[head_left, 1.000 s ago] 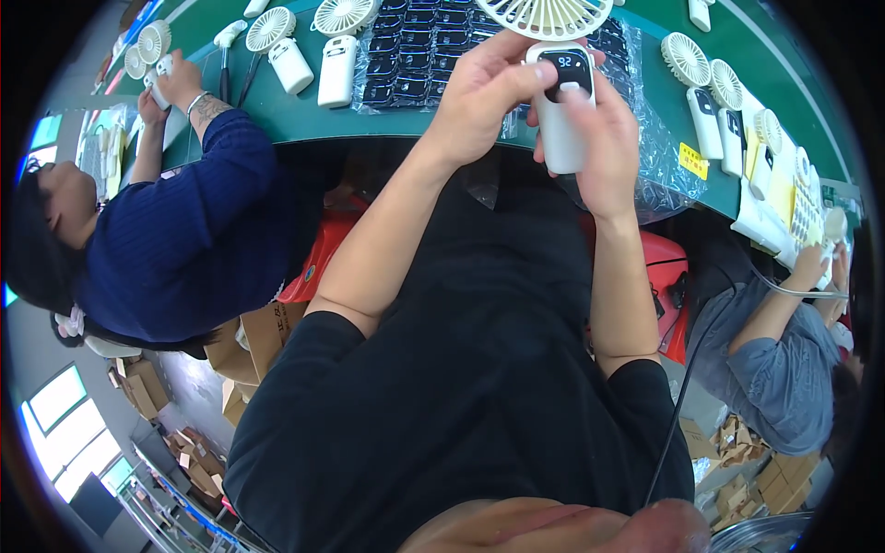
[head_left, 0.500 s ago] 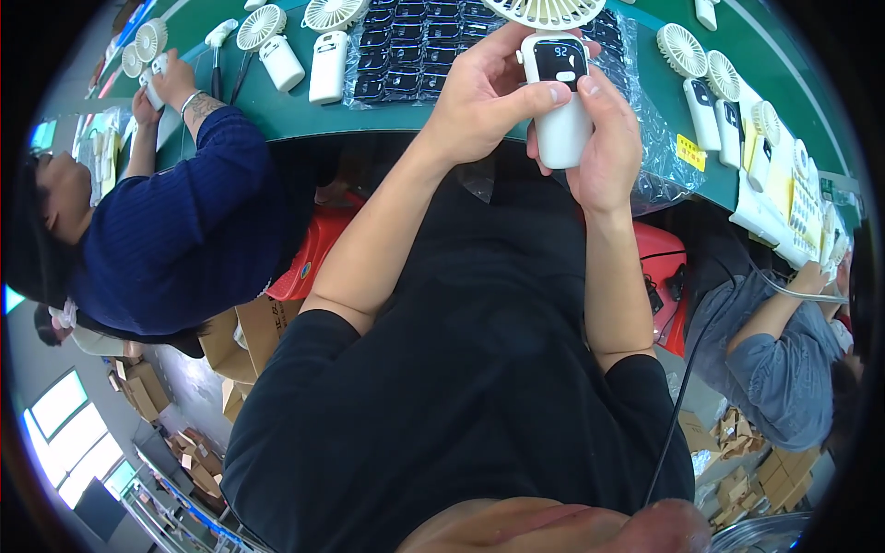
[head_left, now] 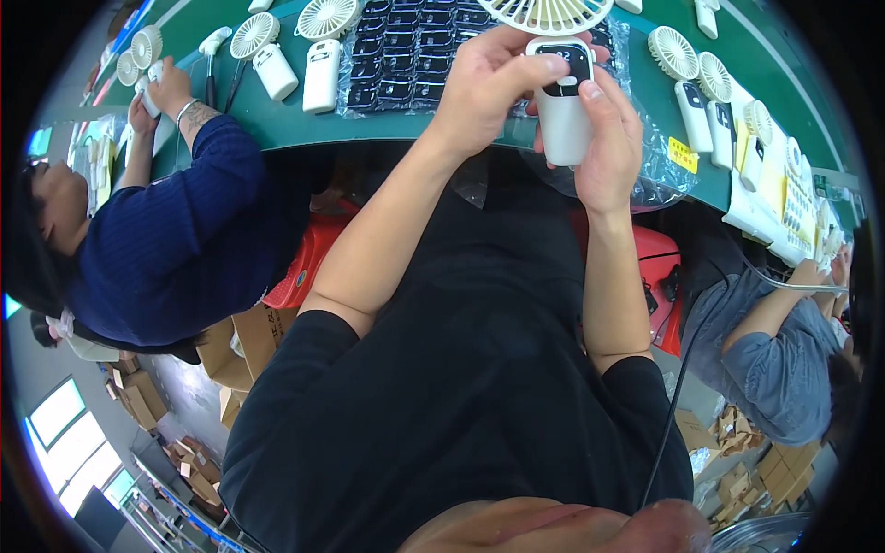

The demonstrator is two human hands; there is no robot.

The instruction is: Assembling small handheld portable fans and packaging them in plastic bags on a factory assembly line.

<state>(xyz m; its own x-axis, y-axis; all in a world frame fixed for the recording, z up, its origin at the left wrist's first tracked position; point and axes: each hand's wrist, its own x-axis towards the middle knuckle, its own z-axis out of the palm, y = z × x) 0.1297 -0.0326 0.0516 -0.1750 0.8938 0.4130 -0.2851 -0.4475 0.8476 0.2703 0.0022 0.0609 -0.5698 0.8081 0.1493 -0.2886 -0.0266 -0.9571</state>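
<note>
Gripping a white handheld fan (head_left: 562,101) at twelve o'clock, the right hand (head_left: 608,147) wraps closed around its handle, thumb on the dark front panel. Left hand (head_left: 484,83) pinches the fan's upper body, fingers closed on it. Fan sits above the green bench (head_left: 406,129). A tray of dark panels (head_left: 406,51) lies at eleven o'clock; more white fans (head_left: 318,46) stand beside it.

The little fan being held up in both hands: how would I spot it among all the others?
Start at the long green table across the top. Above its near edge, at the middle, the person's left hand and right hand hold one white fan. Unlike the fans lying on the table, it is lifted up, and a dark panel shows on its handle.
</note>
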